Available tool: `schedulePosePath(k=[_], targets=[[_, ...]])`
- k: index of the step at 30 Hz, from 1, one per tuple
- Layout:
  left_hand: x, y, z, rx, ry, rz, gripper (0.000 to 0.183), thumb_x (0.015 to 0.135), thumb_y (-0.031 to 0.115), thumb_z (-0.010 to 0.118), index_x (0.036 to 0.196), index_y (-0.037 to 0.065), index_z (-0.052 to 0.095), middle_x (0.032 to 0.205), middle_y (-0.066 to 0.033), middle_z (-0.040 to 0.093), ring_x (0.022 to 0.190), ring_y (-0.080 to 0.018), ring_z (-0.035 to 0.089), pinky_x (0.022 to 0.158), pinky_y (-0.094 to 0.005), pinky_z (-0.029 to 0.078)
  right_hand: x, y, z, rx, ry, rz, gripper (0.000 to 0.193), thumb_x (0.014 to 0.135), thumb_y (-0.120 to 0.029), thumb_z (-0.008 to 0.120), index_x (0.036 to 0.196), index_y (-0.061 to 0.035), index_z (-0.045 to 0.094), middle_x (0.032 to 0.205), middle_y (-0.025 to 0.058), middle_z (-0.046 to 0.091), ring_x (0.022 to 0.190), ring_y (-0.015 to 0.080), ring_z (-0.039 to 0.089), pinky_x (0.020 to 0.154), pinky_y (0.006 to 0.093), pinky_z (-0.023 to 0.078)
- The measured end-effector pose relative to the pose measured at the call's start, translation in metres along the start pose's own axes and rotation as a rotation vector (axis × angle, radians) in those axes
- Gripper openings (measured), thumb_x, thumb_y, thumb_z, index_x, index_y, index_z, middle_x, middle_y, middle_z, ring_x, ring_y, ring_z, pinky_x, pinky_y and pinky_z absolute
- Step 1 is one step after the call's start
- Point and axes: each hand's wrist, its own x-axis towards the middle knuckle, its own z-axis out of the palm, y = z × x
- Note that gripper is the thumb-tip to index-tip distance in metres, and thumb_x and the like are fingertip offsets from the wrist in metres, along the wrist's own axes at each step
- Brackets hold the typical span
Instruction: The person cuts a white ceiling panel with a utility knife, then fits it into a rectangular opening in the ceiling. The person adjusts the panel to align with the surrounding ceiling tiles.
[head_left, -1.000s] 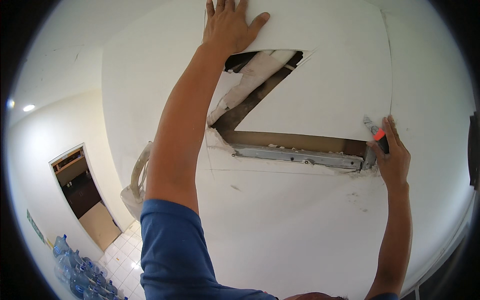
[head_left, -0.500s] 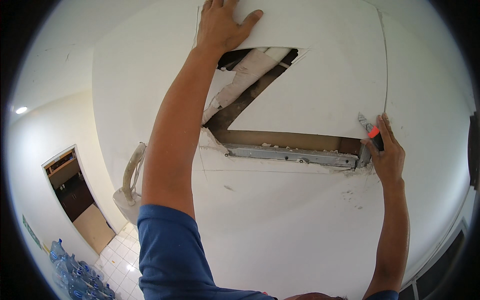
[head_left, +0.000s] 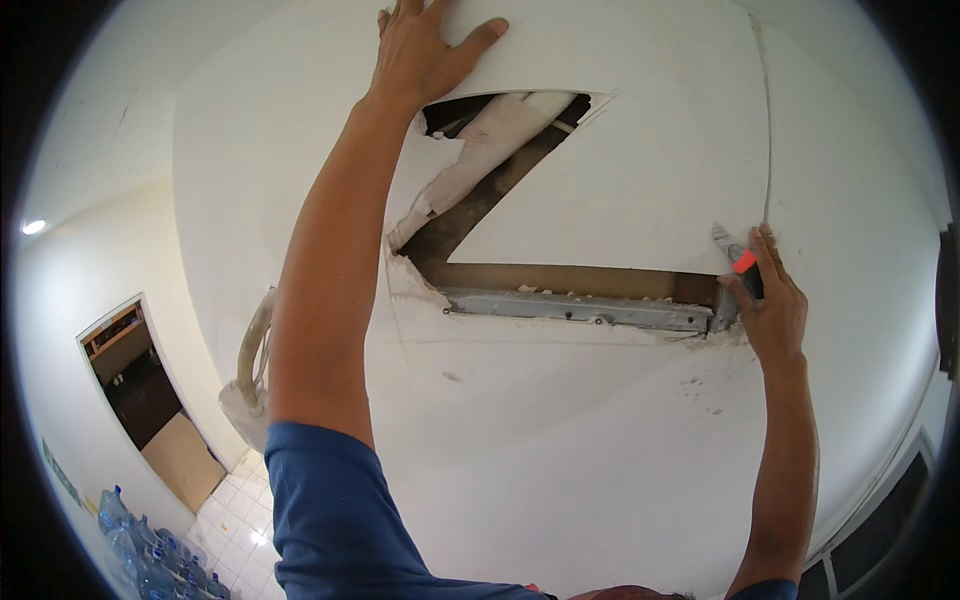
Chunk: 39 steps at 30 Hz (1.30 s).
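My left hand (head_left: 422, 55) lies spread on the white board (head_left: 620, 180), above a jagged opening cut through it; some fingertips are cut off by the upper edge. My right hand (head_left: 775, 305) is closed on a knife (head_left: 743, 262) with a dark handle, an orange collar and a smeared grey pointed blade. It rests at the opening's lower right corner, and the blade points up and left across the board. Inside the opening runs a pale wrapped pipe (head_left: 490, 140). A grey metal channel (head_left: 580, 307) lines its lower edge, with crumbled plaster along it.
A pencil-like line and a long vertical seam (head_left: 767, 120) mark the board. At the left, a hose-like pale pipe (head_left: 252, 345) hangs beside my left arm. Beyond are a doorway (head_left: 150, 400), white floor tiles (head_left: 235, 510) and several blue water bottles (head_left: 150, 550).
The view has shifted a little, so the board and its opening sit slightly farther left. My left hand still lies on the board, and my right hand keeps hold of the knife.
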Motion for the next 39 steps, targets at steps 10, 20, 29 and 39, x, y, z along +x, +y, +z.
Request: schedulePosePath(k=[10,20,29,39], targets=[[-0.038,0.028,-0.058,0.083,-0.342,0.03,0.116,0.075,0.067,0.086,0.167,0.02,0.032,0.177,-0.0196,-0.003,0.16,-0.0487,0.006,0.128,-0.063,0.025,-0.001,0.003,-0.002,-0.032,-0.017,-0.016,0.074,0.088,-0.042,0.081,0.15,-0.0107,0.055,0.153,0.0122,0.059,0.122,0.0305,0.07,0.093,0.04,0.063],[-0.034,-0.001,-0.048,0.123,-0.359,0.051,0.113,0.076,0.06,0.089,0.167,0.023,0.032,0.178,-0.0137,-0.003,0.162,-0.0439,0.004,0.129,-0.0627,0.022,-0.002,0.006,0.006,-0.046,0.028,-0.063,0.073,0.089,-0.041,0.081,0.15,-0.0101,0.054,0.153,0.0113,0.059,0.121,0.0304,0.071,0.092,0.0398,0.063],[-0.034,-0.001,-0.041,0.119,-0.325,0.082,0.115,0.075,0.064,0.087,0.167,0.024,0.032,0.178,-0.0132,-0.004,0.161,-0.0454,0.004,0.129,-0.0644,0.023,-0.001,0.009,0.006,-0.037,0.049,-0.062,0.073,0.088,-0.041,0.081,0.15,-0.0122,0.056,0.152,0.0117,0.059,0.127,0.0299,0.067,0.093,0.0394,0.063],[-0.05,0.021,-0.036,0.345,-0.172,0.211,0.086,0.1,0.068,0.055,0.166,0.019,0.033,0.177,-0.0173,0.001,0.163,-0.0413,0.002,0.132,-0.0583,0.009,-0.001,0.0,0.002,-0.036,0.011,-0.024,0.071,0.09,-0.041,0.08,0.149,-0.0118,0.056,0.152,0.0118,0.059,0.126,0.0296,0.068,0.093,0.0401,0.063]])
